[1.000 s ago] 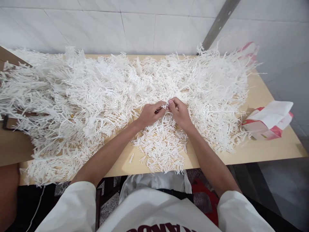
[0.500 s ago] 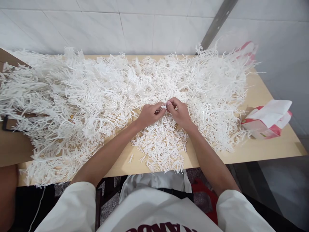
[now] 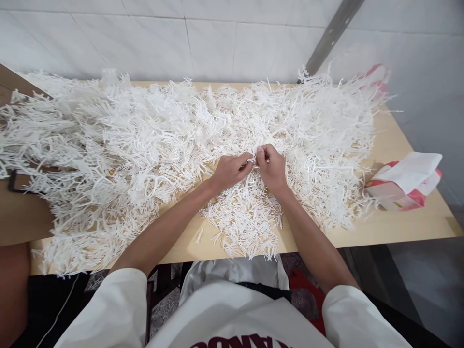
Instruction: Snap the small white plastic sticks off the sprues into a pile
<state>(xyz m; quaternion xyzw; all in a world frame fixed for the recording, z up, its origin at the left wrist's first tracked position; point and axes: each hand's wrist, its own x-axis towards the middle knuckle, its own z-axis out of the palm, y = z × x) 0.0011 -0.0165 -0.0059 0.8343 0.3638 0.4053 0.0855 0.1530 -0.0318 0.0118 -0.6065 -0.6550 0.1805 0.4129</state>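
Observation:
My left hand and my right hand meet over the middle of the table, fingertips almost touching. Both are closed in a pinch. Between the fingertips shows a small white branched plastic piece, mostly covered by the fingers. Under and in front of my hands lies a heap of short white plastic pieces. Larger tangles of white branched plastic strands spread to the left and to the right.
A pink and white tissue pack stands at the table's right end. Cardboard sits at the left edge, beside another person's limb. The wooden table runs along a tiled wall with a metal post.
My fingertips have drawn closer round the small white piece, which shows less now. My right hand has turned slightly more upright. The whole view has shifted a little.

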